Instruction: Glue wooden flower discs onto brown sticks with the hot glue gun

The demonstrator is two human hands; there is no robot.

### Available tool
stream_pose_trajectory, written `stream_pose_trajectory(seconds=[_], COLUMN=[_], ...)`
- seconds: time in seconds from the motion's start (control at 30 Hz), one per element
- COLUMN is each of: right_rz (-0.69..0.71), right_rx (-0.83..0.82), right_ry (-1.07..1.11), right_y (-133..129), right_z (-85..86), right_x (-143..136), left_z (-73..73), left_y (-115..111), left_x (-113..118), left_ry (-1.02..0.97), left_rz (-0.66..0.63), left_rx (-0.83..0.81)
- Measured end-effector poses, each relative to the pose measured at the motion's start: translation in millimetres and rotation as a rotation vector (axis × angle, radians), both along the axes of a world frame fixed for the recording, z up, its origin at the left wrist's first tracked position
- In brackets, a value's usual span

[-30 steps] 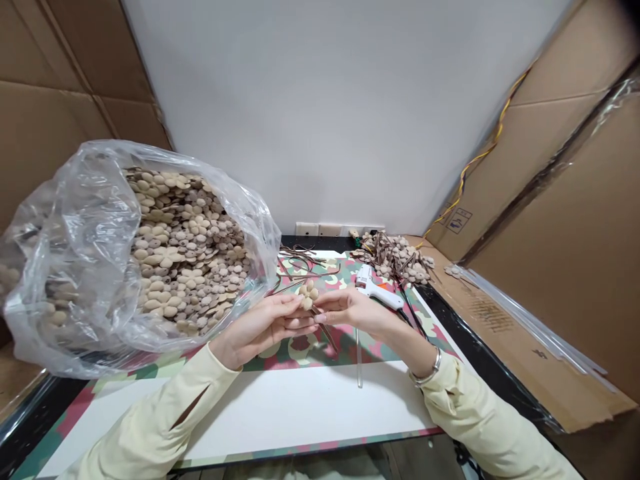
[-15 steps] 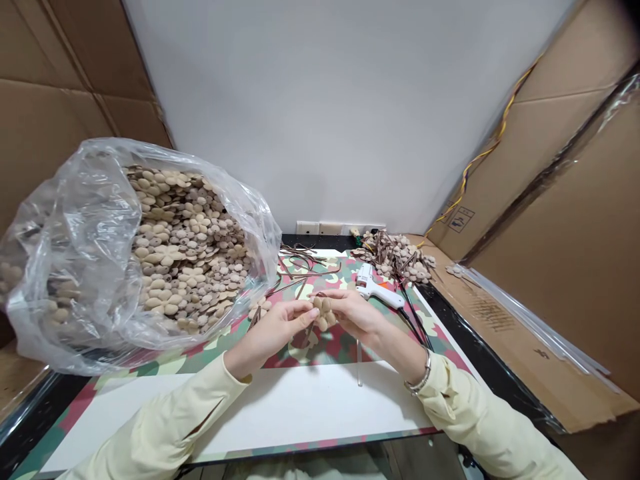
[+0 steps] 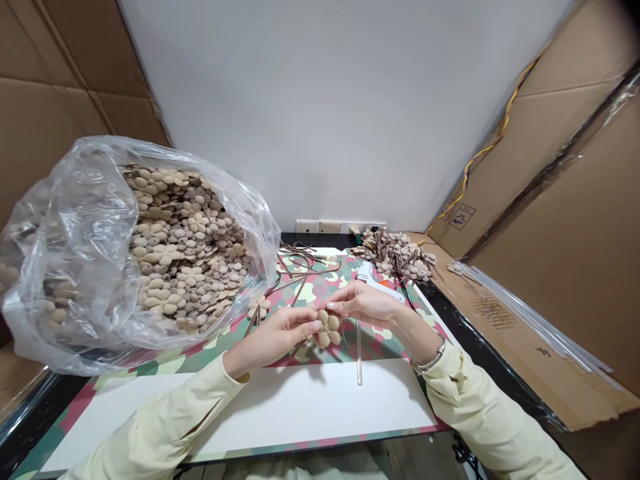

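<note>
A beige fabric flower (image 3: 329, 328) is pinched at its left edge between the thumb and fingers of my left hand (image 3: 283, 337). My right hand (image 3: 367, 305) is closed at the flower's upper edge, its fingertips pressed together; what they grip there is too small to make out. A thin strand curves at the flower's right side. Behind my right hand lies a white glue gun (image 3: 365, 272), partly hidden by the hand. Below that hand a clear glue stick (image 3: 359, 353) lies on the mat.
A large clear plastic bag (image 3: 95, 200) full of flowers fills the left side. Brown strips (image 3: 300, 257) lie at the back, a flower pile (image 3: 405, 257) behind the glue gun. Another flower (image 3: 259, 307) sits beside the bag. Clear sticks (image 3: 535, 320) rest on cardboard (image 3: 500, 360) at right.
My right hand has moved up and right, now covering part of the glue gun. The flower has turned to face me and sits a little lower, with my left hand still on it.
</note>
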State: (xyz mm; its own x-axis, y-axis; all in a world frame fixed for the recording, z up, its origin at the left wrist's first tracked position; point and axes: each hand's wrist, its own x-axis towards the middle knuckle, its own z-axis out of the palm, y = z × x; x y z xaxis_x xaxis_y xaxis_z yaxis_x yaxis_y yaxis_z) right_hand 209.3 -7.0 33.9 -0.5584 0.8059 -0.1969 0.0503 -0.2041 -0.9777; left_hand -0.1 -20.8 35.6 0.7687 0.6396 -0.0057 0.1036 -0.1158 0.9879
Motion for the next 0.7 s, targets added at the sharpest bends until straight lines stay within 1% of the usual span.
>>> stream_pose_trajectory(seconds=[0.1, 0.17, 0.3, 0.4, 0.5, 0.63, 0.7], right_rz=[0.026, 0.019, -0.043, -0.117, -0.214, -0.316, -0.328], right_rx=[0.103, 0.182, 0.309, 0.366, 0.409, 0.423, 0.402], right_ry=[-0.095, -0.164, -0.259, -0.294, -0.279, -0.184, -0.123], right_y=[-1, -2, -4, -5, -8, -15, -17], right_z=[1.7, 1.6, -0.5, -0.4, 0.8, -1.1, -2.5], right_x=[-3, -5, -6, -6, -11, -24, -28], left_z=[0.2, -0.4, -1.7, -1.0, 0.3, -0.4, -1.4], left_y=[0, 1, 2, 3, 3, 0, -2], left_x=[0, 0, 0, -2, -2, 3, 5], left_ry=[0.01, 0.009, 0.008, 0.012, 0.029, 0.014, -0.003], left_rz=[-0.005, -0.008, -0.016, -0.034, -0.037, -0.002, 0.01], left_rx=[0.017, 0.014, 0.004, -0.051, -0.094, 0.004, 0.043])
